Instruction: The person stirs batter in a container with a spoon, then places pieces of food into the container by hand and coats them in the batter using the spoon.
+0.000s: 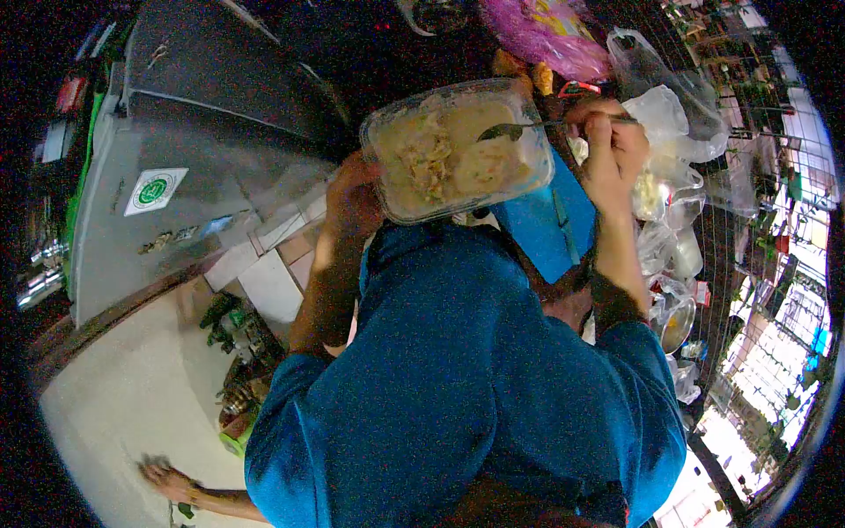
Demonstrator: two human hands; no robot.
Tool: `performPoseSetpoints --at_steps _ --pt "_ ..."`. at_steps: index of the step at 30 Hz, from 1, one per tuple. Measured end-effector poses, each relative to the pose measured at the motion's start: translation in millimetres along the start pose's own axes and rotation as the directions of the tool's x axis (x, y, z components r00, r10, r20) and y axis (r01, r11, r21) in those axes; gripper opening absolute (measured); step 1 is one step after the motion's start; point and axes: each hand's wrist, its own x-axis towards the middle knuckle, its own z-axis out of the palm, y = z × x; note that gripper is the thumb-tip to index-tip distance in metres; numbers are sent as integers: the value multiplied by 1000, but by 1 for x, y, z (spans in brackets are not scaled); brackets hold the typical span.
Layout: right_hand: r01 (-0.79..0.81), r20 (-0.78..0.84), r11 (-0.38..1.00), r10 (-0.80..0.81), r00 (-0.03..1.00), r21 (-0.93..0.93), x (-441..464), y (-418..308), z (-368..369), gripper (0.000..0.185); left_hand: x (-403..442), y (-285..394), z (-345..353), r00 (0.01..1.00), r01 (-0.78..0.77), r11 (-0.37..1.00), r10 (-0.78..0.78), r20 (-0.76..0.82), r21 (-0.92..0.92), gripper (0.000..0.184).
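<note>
A clear plastic food container (396, 204) is tilted toward me, with pale, creamy food (427, 163) inside. My left hand (355, 189) grips its left side; some of the fingers are hidden behind the wall. In my right hand (609, 150), closed around the handle, is a metal spoon (503, 132). The bowl of the spoon hovers over the right part of the food, and I cannot tell whether it touches. A blue flat surface (550, 224) shows below my right hand.
At right lie clear plastic bags (669, 132) and a pink bag (554, 40). A grey refrigerator (202, 167) with a green-and-white sticker stands at left. Another person's hand (172, 482) shows at lower left, near dark cluttered items (242, 352). A window grille (783, 220) runs along the far right.
</note>
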Motion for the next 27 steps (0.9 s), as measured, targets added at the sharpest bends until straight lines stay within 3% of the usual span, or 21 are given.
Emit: performPoseSetpoints --at_steps 5,9,11,12,13,16,17,19,21,23,24,27 --pt "6 -173 997 7 985 75 -4 -15 -13 34 10 -3 7 999 35 999 -35 29 8 55" --pt "55 -298 994 -80 951 -89 -13 -17 -18 24 28 -2 16 992 91 995 -94 83 37 55" --pt "157 -254 967 -205 945 -199 -17 -19 -20 19 41 -1 20 984 131 990 -137 115 58 55" --pt "162 -230 926 -249 941 -340 -17 -28 -22 15 48 -1 22 979 149 986 -157 133 68 55" --pt "135 -250 922 -236 939 -362 -21 -28 -23 15 54 -1 25 972 170 982 -181 149 81 55" --pt "-112 -367 960 11 930 -255 -41 -22 -18 10 73 -2 33 948 231 966 -250 196 113 54" --pt "-135 -392 952 18 920 -274 -44 -25 -16 10 79 -2 37 936 255 959 -278 215 126 54" --pt "-471 -534 882 390 751 -18 -51 -28 -16 14 88 -4 45 911 303 941 -333 244 150 54" --pt "-497 -543 864 382 748 -77 -66 -14 -19 23 98 -8 53 888 347 923 -381 258 168 54" --pt "-565 -528 784 603 598 256 -72 -8 -22 21 107 -17 54 867 381 908 -416 272 175 54" --pt "-631 -484 712 689 540 309 -74 -2 -28 21 121 -27 45 860 389 904 -426 280 180 54" --pt "-622 -441 647 760 477 441 -73 6 -44 23 139 -48 40 793 420 881 -473 384 218 55"
